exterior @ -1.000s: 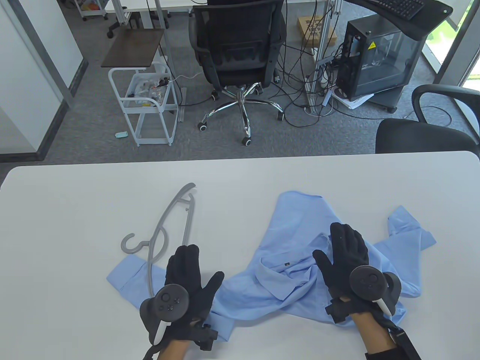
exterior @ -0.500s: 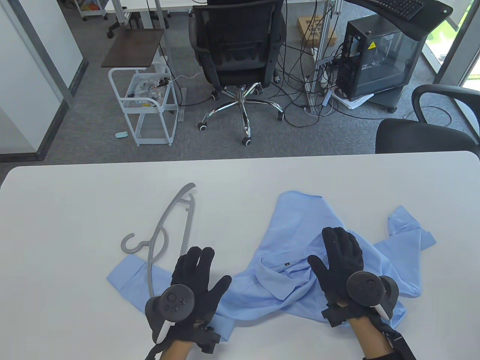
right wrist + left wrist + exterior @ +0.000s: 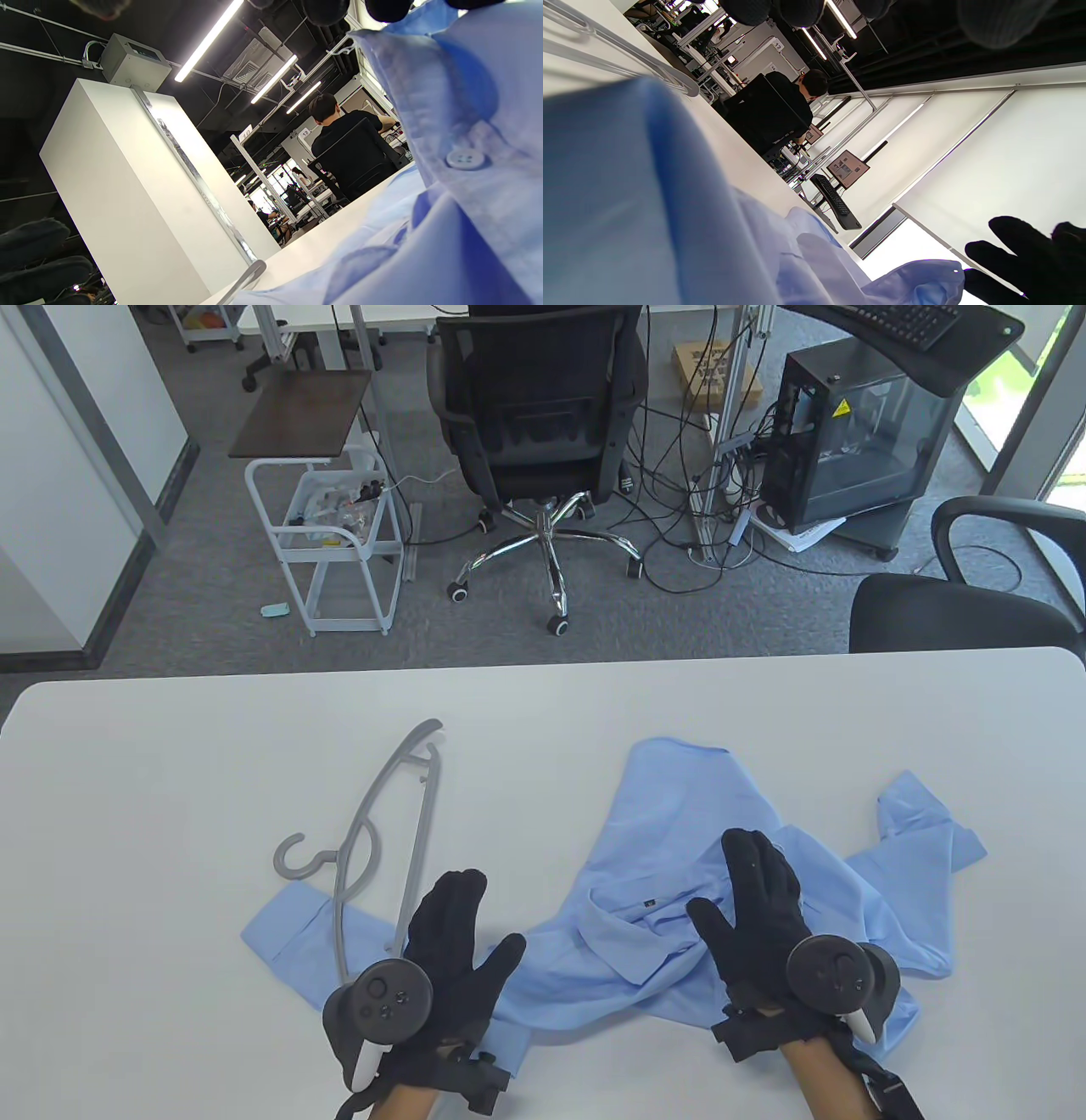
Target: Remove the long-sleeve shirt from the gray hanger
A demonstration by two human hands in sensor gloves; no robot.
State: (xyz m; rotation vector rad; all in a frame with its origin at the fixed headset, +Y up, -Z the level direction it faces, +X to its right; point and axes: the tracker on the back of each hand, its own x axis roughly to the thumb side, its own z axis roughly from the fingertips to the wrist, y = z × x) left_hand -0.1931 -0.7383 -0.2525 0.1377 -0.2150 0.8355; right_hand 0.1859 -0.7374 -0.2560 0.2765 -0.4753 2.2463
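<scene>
A light blue long-sleeve shirt (image 3: 679, 831) lies crumpled flat on the white table (image 3: 170, 780). One sleeve reaches left under the grey hanger (image 3: 373, 823), which lies free on the table left of the shirt's body. My left hand (image 3: 454, 937) is open, palm down, fingers spread over the left sleeve beside the hanger's lower end. My right hand (image 3: 751, 899) is open, palm down, over the shirt's collar area. Neither hand grips anything. The left wrist view shows blue cloth (image 3: 628, 203) up close. The right wrist view shows cloth and a button (image 3: 464, 159).
The table's far edge runs across the middle of the table view. Beyond it stand a black office chair (image 3: 543, 415), a white cart (image 3: 339, 543), a computer case (image 3: 857, 432) and another chair (image 3: 959, 602) at the right.
Both hands have drawn back toward me over the shirt; the left hand also shifted a little right. Shirt and hanger have not moved.
</scene>
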